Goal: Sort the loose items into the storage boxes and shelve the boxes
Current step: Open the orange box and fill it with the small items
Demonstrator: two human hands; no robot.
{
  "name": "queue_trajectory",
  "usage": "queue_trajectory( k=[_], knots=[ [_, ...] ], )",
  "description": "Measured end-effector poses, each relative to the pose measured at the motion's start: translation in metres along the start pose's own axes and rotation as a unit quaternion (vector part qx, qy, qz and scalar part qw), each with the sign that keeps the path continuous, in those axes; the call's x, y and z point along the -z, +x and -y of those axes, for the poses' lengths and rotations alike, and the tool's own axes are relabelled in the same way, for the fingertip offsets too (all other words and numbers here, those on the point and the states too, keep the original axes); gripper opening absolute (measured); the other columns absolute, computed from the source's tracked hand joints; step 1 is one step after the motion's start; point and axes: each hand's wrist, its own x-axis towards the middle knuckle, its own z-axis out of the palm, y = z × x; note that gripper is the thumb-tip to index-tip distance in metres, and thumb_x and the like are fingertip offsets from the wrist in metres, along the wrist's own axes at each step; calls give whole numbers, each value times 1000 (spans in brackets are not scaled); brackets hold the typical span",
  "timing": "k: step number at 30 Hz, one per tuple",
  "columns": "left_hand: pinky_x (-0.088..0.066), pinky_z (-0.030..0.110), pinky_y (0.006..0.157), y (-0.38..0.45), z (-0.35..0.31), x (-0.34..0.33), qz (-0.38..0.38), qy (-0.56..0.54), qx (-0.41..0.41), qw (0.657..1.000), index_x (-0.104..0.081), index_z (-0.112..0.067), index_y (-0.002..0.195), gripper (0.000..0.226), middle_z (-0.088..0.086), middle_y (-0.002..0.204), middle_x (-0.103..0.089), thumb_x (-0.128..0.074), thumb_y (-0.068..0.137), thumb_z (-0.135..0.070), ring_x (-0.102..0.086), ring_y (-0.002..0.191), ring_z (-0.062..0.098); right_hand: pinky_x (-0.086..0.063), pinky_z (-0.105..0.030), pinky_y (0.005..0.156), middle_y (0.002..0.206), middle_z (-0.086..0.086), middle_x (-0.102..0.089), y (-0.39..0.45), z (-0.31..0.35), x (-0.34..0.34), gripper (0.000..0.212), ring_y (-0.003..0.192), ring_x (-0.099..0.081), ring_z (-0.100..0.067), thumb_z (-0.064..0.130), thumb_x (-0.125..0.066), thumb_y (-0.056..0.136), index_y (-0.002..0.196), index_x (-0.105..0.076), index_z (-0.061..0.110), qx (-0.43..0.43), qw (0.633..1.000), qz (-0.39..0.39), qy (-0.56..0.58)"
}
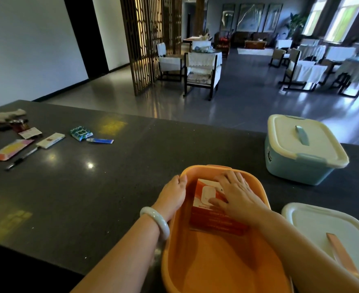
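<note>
An open orange storage box [197, 269] stands on the dark counter right in front of me. Inside it lies an orange-and-white carton [208, 216]. My right hand [236, 195] lies flat on the carton with straight fingers, thumb along its side. My left hand [173, 195] grips the box's left rim, thumb over the edge; a pale bangle is on that wrist. A blue storage box [297, 163] with a cream lid stands shut at the right. The orange box's cream lid [322, 225] lies at the lower right.
Loose items lie at the counter's far left: a blue tube [101, 141], a green packet [81, 133], a white box [50, 140], a pink-yellow packet [10, 149], a black pen [21, 159], a small card [29, 132] and a plush toy [4, 116]. Chairs stand beyond the counter.
</note>
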Motion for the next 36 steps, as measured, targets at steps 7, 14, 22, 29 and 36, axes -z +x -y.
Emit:
queue_trajectory(
  k=[7,14,22,29,36],
  knots=[
    [-35,8,61,-3,8,35,-11,114,-46,992,-57,-31,112,33,-15,87,-59,-31,101,-48,-58,70,-8,-37,-34,106,137,11,-38,30,20,6,45,127,-36,-10,50,-48,93,134,-40,32,27,999,-29,20],
    [-36,42,109,-22,33,99,-46,303,-23,952,-39,-20,143,53,6,144,-43,-33,100,-50,-44,131,23,-36,-35,104,137,5,-39,79,79,-3,49,129,-37,-18,46,-52,92,135,-42,27,126,992,-8,-8],
    [-36,46,104,-40,70,176,-89,411,42,906,-39,-19,142,54,8,140,-43,-36,99,-52,-43,128,28,-32,-38,109,145,4,-34,126,161,-25,58,135,-32,-17,47,-56,90,140,-36,28,214,974,74,-24],
    [-34,46,105,-16,110,254,-113,423,49,898,-37,-19,143,57,7,141,-41,-44,96,-50,-40,130,30,-32,-35,108,144,6,-33,175,232,-55,59,133,-31,-15,47,-57,89,140,-35,30,229,967,104,-27],
    [-35,46,104,30,160,359,-110,417,25,902,-38,-21,141,58,7,139,-41,-50,93,-51,-41,129,30,-34,-35,108,143,7,-35,249,327,-90,60,131,-33,-13,45,-60,87,140,-35,30,193,973,128,-15]
  ],
)
